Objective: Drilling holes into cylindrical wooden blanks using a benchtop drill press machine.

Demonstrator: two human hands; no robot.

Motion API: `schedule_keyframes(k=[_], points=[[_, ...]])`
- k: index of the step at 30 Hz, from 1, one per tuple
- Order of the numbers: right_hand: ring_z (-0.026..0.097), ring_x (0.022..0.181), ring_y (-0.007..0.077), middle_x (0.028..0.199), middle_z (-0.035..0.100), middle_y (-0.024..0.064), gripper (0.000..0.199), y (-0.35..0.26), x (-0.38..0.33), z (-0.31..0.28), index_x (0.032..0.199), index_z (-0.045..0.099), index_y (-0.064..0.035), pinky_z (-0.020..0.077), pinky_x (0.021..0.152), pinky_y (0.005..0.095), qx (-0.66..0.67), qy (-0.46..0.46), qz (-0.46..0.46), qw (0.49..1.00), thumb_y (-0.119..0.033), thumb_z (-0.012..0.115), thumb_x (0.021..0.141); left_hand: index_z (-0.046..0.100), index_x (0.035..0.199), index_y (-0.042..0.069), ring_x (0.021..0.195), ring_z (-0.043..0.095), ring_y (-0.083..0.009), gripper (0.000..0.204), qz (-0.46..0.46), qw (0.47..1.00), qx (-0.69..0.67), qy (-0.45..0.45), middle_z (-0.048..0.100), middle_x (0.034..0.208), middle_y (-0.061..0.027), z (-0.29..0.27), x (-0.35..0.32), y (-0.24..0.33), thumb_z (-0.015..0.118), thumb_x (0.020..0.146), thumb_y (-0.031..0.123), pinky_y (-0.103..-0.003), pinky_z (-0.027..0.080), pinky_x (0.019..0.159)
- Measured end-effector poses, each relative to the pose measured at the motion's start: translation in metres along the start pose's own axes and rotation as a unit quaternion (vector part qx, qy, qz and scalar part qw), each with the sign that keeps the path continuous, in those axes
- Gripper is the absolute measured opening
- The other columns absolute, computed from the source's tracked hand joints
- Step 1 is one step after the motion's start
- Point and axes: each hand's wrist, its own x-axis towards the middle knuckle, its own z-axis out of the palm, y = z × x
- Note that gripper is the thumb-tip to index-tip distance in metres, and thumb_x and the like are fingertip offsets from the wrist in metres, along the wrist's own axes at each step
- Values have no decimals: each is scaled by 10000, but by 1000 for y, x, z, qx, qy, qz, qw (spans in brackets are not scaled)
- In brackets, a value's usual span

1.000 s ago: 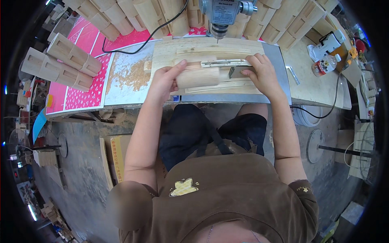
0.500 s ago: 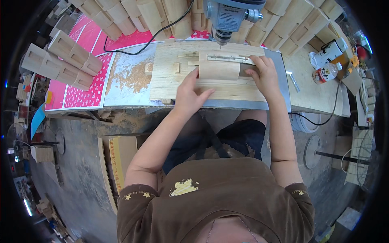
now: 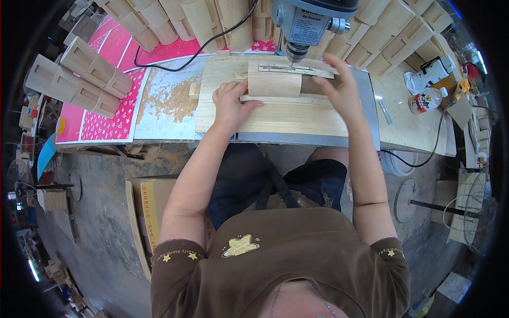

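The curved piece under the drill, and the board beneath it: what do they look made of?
The curved piece looks like bare, unfinished wood: pale tan, matte, with faint grain lines. The board also looks like raw light wood, with grain streaks running along its length. Loose sawdust alongside fits that.

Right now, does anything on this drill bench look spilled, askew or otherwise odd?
Only the sawdust, spilled loose over the pale sheet left of the wooden board. The left hand and right hand hold the curved wood piece squarely under the drill press; nothing looks damaged.
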Motion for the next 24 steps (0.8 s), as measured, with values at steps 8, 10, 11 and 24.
schedule_keyframes(k=[8,10,11,24], points=[[606,847,230,877,634,162,310,-62,153,-67,949,634,-15,469,760,315,47,350,-90,931,-266,453,954,641,1106,110,890,527,-208,596,18,1000,6,13,575,802,7,0,-1,4,823,562,274,-388,310,879],[582,770,174,791,615,130,289,-64,174,-71,930,631,-1,458,718,285,80,50,-12,995,-246,478,939,640,1105,108,889,527,-208,595,22,999,16,17,573,801,6,-1,-2,5,822,564,276,-388,310,880],[582,770,174,791,615,130,289,-71,172,-72,930,631,-1,458,718,285,78,50,-13,996,-246,478,939,640,1104,106,887,527,-209,592,21,999,18,16,571,799,4,-1,-2,4,820,567,278,-390,310,883],[598,623,263,660,587,120,163,-91,11,-46,978,667,-56,461,594,330,-57,122,2,991,-143,561,888,636,1120,116,854,532,-201,577,38,999,30,23,549,776,9,0,-2,5,806,592,278,-387,311,878]])
